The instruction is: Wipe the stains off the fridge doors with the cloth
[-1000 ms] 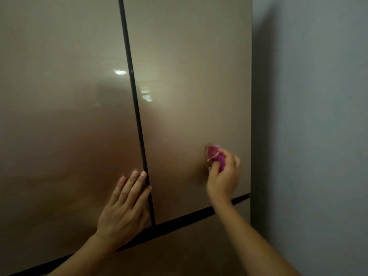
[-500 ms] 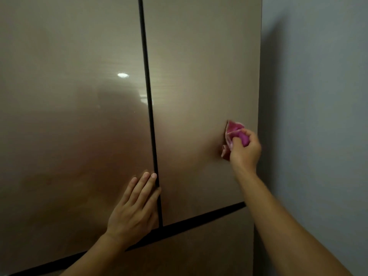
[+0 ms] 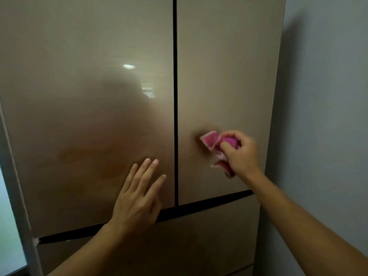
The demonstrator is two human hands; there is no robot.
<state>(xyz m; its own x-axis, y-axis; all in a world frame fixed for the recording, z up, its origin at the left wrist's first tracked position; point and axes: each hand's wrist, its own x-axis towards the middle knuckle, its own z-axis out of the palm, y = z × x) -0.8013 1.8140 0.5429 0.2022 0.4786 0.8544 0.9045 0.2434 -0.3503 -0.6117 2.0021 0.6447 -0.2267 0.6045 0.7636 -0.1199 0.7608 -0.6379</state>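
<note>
A glossy beige fridge fills the view, with a left door (image 3: 79, 96) and a right door (image 3: 225, 66) split by a dark vertical gap. My right hand (image 3: 241, 154) grips a crumpled pink cloth (image 3: 214, 143) and presses it against the lower part of the right door. My left hand (image 3: 139, 196) lies flat with straight fingers on the lower right corner of the left door. Faint orange-brown smears (image 3: 87, 154) show on the left door, left of my left hand.
A grey wall (image 3: 328, 116) stands close to the fridge's right side. A lower drawer front (image 3: 199, 236) sits under a dark horizontal gap. A pale frame and bright pane (image 3: 12, 216) border the fridge on the left.
My right hand with the cloth swept from low on the right door up toward its right edge, then back left and down. My left hand stays flat on the left door.
</note>
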